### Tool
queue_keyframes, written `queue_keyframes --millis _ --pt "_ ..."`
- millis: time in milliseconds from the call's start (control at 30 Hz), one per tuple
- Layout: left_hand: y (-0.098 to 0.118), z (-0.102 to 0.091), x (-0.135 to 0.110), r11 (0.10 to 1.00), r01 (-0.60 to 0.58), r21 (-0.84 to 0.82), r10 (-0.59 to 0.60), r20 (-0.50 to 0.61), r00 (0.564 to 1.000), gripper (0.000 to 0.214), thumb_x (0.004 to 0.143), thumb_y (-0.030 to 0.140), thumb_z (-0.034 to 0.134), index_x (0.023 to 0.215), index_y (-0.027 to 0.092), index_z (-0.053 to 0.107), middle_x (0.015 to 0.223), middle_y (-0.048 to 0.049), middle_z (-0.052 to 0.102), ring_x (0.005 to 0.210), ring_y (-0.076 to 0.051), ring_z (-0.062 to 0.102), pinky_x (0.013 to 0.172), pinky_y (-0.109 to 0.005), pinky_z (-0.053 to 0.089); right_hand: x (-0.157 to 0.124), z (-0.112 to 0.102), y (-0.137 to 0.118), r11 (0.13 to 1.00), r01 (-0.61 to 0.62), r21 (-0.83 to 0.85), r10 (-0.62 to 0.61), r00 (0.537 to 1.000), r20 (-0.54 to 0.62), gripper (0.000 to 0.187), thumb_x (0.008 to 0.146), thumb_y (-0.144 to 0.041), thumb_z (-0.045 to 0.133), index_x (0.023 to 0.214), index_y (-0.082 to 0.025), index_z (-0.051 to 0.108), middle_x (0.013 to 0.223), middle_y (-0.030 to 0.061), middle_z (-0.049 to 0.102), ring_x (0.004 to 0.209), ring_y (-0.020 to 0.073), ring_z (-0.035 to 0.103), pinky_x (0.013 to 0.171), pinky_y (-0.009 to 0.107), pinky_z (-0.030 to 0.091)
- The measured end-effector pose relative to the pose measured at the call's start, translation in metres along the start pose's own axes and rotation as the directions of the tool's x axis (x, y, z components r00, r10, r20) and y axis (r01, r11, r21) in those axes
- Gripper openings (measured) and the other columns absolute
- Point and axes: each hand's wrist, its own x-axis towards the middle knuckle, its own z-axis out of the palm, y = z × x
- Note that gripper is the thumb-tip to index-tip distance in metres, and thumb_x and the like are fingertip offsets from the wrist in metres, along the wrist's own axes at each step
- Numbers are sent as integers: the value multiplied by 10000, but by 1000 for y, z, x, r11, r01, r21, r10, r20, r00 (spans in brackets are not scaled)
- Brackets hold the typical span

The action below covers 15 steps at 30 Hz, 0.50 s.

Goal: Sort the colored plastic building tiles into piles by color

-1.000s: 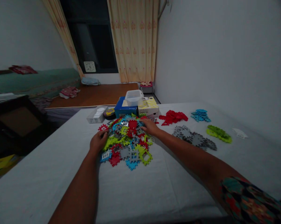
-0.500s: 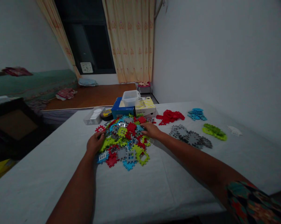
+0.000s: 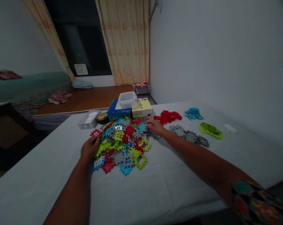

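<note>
A mixed heap of flat interlocking plastic tiles (image 3: pixel 122 142) in red, green, blue and grey lies on the white table (image 3: pixel 155 190). My left hand (image 3: pixel 89 147) rests at the heap's left edge, fingers curled onto the tiles. My right hand (image 3: pixel 155 126) reaches to the heap's far right edge, fingers bent down on a tile there; what it grips is unclear. To the right lie sorted piles: red tiles (image 3: pixel 167 116), blue tiles (image 3: pixel 193 113), grey tiles (image 3: pixel 189 137) and green tiles (image 3: pixel 210 130).
Behind the heap stand a blue box (image 3: pixel 116 113), a yellow box (image 3: pixel 142 107) and a clear plastic tub (image 3: pixel 126 99). A small white box (image 3: pixel 87 121) and a round tin (image 3: pixel 102 116) sit at the back left. A white piece (image 3: pixel 230 128) lies far right near the wall.
My right hand has slid a little farther toward the heap's back right edge. My left hand stays at the left edge. The view has shifted slightly, moving everything left in the picture.
</note>
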Motion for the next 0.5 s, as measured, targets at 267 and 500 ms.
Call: queue_keyframes --millis 267,500 --pt "-15 5 13 999 31 25 -32 13 999 434 853 457 472 1123 252 744 1142 -75 731 1016 -283 673 755 -334 521 -6 -91 43 995 100 -7 -100 987 -125 160 791 -293 637 858 -165 703 782 27 711 726 163 646 673 261 495" --pt "-25 8 16 998 63 -5 -63 -22 998 400 831 478 496 1073 282 746 1034 -59 745 906 -280 685 742 -360 544 -31 -230 118 893 -378 -244 201 820 -536 152 777 -283 647 852 -167 711 775 44 730 720 153 654 626 225 468"
